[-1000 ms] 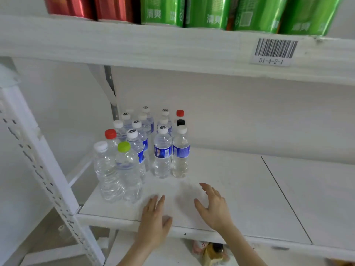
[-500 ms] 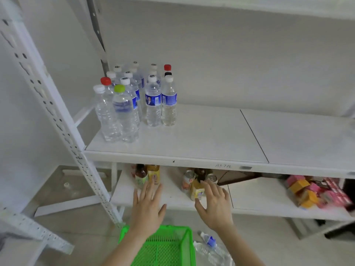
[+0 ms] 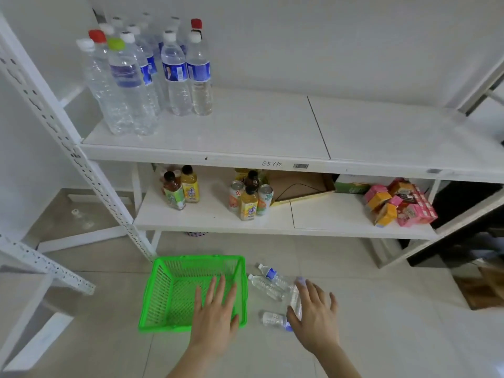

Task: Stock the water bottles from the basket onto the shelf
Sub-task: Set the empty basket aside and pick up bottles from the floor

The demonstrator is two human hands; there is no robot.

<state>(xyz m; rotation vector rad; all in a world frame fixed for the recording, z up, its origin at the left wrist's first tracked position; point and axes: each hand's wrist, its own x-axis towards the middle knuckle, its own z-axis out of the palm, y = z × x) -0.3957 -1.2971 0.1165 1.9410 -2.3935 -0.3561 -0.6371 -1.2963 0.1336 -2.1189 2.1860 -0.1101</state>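
Our left hand (image 3: 215, 309) hovers flat-fingered over the green basket (image 3: 169, 290). Our right hand (image 3: 316, 315), fingers spread wide, is above the water bottles (image 3: 266, 287) lying on the floor (image 3: 381, 309) (just right of the basket).

A plain white wall (image 3: 327, 36) rises behind, and a perforated white upright (image 3: 58, 126) stands on the pale tiled floor (image 3: 381, 323).

Single head-worn view, steeply down and forward, close over floor (image 3: 354, 336) before shelving (image 3: 245, 156).
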